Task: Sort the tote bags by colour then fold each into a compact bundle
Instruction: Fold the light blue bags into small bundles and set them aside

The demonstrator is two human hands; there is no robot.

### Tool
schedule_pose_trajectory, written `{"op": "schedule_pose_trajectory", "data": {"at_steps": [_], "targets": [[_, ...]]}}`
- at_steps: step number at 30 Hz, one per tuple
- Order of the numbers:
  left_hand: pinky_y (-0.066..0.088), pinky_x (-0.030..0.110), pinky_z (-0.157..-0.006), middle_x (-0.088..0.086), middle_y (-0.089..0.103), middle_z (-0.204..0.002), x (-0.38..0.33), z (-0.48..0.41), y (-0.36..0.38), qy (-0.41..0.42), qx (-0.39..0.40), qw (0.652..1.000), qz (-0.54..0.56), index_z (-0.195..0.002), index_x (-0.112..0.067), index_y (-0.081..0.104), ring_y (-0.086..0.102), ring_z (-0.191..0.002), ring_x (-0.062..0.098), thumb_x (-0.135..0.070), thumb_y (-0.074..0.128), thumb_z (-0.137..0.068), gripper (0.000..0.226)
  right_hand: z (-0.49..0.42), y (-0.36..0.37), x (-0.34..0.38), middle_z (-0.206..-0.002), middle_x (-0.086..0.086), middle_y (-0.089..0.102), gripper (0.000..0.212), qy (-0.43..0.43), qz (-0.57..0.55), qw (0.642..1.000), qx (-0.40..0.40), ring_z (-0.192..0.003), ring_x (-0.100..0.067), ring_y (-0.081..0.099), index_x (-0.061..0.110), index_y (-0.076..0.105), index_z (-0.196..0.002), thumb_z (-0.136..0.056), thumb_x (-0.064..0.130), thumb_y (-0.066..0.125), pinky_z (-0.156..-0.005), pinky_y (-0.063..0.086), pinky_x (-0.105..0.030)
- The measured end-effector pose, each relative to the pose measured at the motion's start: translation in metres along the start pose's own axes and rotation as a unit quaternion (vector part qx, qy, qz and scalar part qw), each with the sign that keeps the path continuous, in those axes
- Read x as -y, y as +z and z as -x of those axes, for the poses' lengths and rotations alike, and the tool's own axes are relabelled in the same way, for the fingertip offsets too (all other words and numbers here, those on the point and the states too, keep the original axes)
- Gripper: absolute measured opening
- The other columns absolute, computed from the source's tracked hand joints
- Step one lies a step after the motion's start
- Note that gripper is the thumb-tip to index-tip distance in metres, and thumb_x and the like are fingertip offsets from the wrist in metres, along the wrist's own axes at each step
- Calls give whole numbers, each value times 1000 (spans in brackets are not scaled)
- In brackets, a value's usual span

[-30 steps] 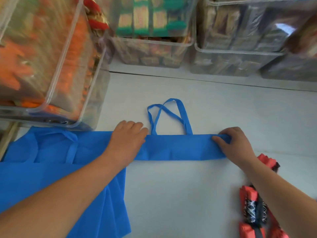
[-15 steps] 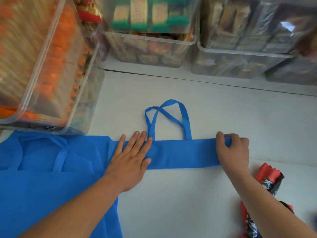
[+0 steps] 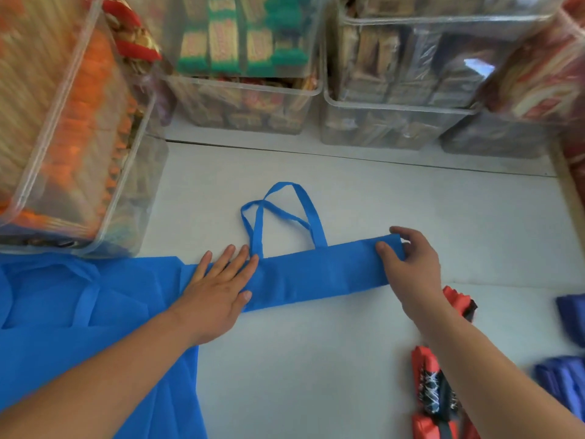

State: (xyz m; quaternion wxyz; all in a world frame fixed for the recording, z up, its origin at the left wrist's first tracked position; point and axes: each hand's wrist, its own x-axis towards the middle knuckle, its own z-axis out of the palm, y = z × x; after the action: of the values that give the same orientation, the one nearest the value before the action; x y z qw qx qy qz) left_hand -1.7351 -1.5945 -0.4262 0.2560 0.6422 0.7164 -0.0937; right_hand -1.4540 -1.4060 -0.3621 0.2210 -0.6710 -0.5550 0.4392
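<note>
A blue tote bag point(image 3: 319, 274) lies folded into a long narrow strip across the middle of the white table point(image 3: 316, 359), its two handles looping away from me. My left hand point(image 3: 218, 286) presses flat on the strip's left end with straight fingers. My right hand point(image 3: 411, 264) pinches the strip's right end between thumb and fingers. More blue tote bags point(image 3: 79, 312) lie spread flat in a pile at the left, under my left forearm. Folded red-and-black bundles point(image 3: 433, 384) sit at the lower right, partly hidden by my right arm. Dark blue bundles point(image 3: 566, 375) show at the right edge.
Clear plastic bins of packaged goods ring the work area: a large one point(image 3: 63, 137) at the left overhanging the blue pile, others point(image 3: 247, 90) stacked along the back point(image 3: 405, 99). A wooden edge point(image 3: 566, 185) borders the table at the right.
My left hand went from curled to flat on the strip. My right hand shifted from pressing the right end to pinching it, lifting that end slightly. The view tilted and dark blue bundles came into sight.
</note>
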Motion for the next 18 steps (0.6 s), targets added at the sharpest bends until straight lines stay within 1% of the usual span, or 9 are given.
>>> {"op": "schedule_pose_trajectory", "data": {"at_steps": [2,3,4,5,7,9,12,15,18], "targets": [[2,34,-124,-1,7,-171,-4,7,-3,53,-59,997,13,-161,-30,23,14,-158,23,-48,11,-96,69,-21,-5,5,-104,3,63,40,-39,33,999,-10,-89,-11,63,31,55,-134,-96,27,68,-66,47,-26],[14,32,-121,4,29,-166,-10,13,-2,77,-107,991,12,-151,-25,48,36,-150,26,-42,25,-97,61,-34,-7,8,-108,2,63,44,-57,64,996,-17,-90,-14,63,33,53,-137,-96,31,67,-70,48,-28],[23,32,-117,7,41,-160,-19,19,3,94,-144,985,8,-138,-21,62,46,-142,26,-37,35,-96,52,-46,-6,11,-115,1,61,48,-74,107,991,-25,-97,-19,62,33,49,-141,-96,33,66,-76,50,-33],[27,33,-116,7,45,-158,-31,25,12,102,-158,982,8,-128,-19,68,47,-141,24,-36,40,-95,46,-58,-3,12,-125,-2,59,53,-95,158,982,-35,-111,-24,59,31,45,-146,-96,34,64,-87,51,-38],[27,37,-117,4,39,-162,-57,37,33,91,-150,984,6,-131,-15,66,39,-147,19,-37,44,-94,48,-72,11,12,-153,-14,39,67,-147,288,945,-45,-142,-36,36,23,30,-157,-98,35,58,-112,35,-49],[20,41,-121,3,23,-169,-76,46,52,52,-137,989,13,-150,-13,50,24,-155,18,-41,48,-95,62,-62,32,10,-167,-20,13,74,-211,401,891,-36,-153,-41,12,19,20,-162,-99,39,54,-123,15,-55],[17,44,-123,2,18,-170,-94,50,64,-4,-158,986,52,-159,-14,34,12,-158,18,-47,54,-94,75,-13,67,-14,-166,-23,21,67,-338,386,857,37,-153,-45,19,14,41,-155,-98,47,50,-123,21,-58],[22,42,-124,2,30,-167,-108,48,63,-25,-192,975,112,-155,-13,41,22,-156,16,-43,61,-90,74,34,91,-49,-165,-16,31,70,-320,349,866,158,-153,-39,24,17,48,-152,-97,59,39,-121,29,-55],[36,41,-120,4,45,-159,-108,51,68,-27,-233,962,142,-145,-12,56,39,-148,17,-32,62,-88,61,39,92,-65,-167,-5,28,69,-325,356,858,179,-156,-30,20,27,45,-154,-95,64,39,-124,25,-51]]}}
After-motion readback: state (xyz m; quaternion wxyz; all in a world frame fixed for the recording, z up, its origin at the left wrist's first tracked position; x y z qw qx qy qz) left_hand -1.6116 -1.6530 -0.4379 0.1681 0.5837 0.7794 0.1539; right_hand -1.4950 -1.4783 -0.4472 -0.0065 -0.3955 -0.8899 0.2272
